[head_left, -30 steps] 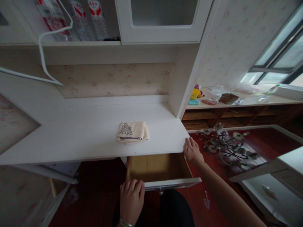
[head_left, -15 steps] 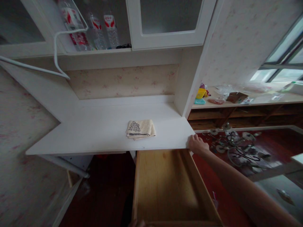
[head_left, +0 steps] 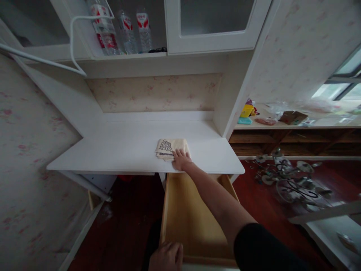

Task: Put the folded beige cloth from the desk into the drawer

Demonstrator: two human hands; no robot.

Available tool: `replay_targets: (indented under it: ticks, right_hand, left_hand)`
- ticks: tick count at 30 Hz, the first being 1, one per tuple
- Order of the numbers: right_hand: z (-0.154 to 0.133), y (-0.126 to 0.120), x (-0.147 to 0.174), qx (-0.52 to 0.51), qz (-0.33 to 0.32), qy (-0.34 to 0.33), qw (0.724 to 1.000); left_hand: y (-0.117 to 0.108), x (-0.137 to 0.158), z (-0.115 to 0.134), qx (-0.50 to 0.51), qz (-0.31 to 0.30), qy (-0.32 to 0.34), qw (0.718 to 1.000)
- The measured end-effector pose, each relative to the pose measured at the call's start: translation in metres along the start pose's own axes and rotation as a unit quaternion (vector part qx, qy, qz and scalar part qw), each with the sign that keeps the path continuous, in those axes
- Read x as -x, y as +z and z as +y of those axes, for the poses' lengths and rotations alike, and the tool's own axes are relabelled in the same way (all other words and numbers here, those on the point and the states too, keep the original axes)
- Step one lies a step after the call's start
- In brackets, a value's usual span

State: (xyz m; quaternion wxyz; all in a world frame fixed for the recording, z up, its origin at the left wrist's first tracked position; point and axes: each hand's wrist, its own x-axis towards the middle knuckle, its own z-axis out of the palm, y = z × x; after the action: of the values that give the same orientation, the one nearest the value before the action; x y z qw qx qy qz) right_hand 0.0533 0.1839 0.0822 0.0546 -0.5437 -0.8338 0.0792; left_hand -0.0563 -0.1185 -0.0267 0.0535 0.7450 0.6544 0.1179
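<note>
Our right hand [head_left: 181, 160] lies on the near edge of the folded cloth [head_left: 170, 148], fingers down on the fabric, though we cannot tell whether they pinch it yet. The cloth sits on the white desk [head_left: 113, 150], just above the open drawer [head_left: 194, 222]. Our left hand [head_left: 166, 257] rests curled over the drawer's front edge, likely steadying it.

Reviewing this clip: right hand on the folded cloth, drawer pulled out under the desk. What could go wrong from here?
1. The right hand lies on only the near edge of the folded cloth; dragged or lifted from there, it may unfold.
2. The wooden drawer is pulled far out, with the left hand at its front; leaning on it might tip or strain it.
3. The desk edge overhangs the drawer, so a wrist may knock it.
</note>
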Motion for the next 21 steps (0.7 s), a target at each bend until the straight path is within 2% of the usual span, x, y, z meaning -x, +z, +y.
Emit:
replay_targets:
  ticks: [2,6,13,15,18,21]
  right_hand:
    - [0.006,0.008,0.01,0.008,0.024,-0.005,1.0]
    - [0.024,0.012,0.049,0.046,0.079,-0.038,0.995]
    - [0.036,-0.008,0.108,0.127,0.075,-0.058,0.987]
    - [0.037,-0.007,0.111,0.138,0.089,-0.085,0.983]
    - [0.043,0.004,0.099,0.139,0.099,-0.126,0.977]
    - [0.051,0.022,0.083,0.131,0.098,-0.129,0.978]
  left_hand:
    - [-0.002,0.0,0.002,-0.007,0.013,-0.005,1.0]
    - [0.0,0.003,0.004,-0.012,0.05,0.028,0.998]
    - [0.009,0.001,-0.001,-0.013,0.089,0.057,0.994]
    - [0.011,0.001,-0.001,-0.013,0.108,0.067,0.992]
    - [0.011,0.001,-0.001,-0.012,0.131,0.07,0.989]
    - [0.011,0.003,0.0,-0.008,0.155,0.075,0.985]
